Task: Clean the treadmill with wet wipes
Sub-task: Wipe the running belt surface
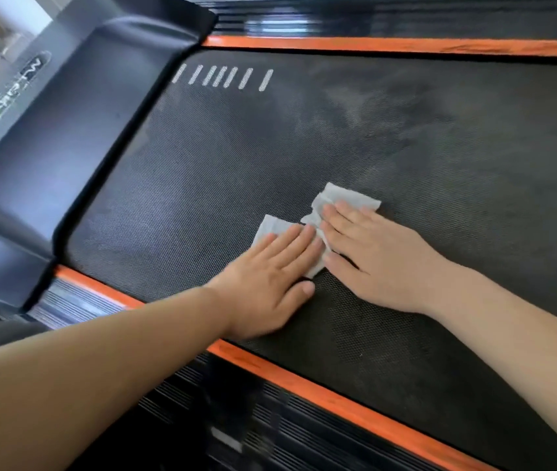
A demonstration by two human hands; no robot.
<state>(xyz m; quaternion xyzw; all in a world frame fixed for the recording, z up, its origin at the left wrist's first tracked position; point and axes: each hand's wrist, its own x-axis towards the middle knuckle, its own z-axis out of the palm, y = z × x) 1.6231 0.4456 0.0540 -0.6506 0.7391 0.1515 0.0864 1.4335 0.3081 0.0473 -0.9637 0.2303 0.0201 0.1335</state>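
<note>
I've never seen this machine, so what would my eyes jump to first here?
Probably the left hand and right hand, pressed flat side by side on white wet wipes in the middle of the black treadmill belt. Then the bright orange strips along the belt's near and far edges, and a pale dusty smear beyond the hands.

Our left hand [270, 273] and right hand [375, 256] hide the middle of the wipe [348, 196], so we cannot tell one sheet from two. The lettering [9, 100] on the motor cover [76, 137] is too blurred to read, and the belt [406, 130] runs off the right edge.
</note>
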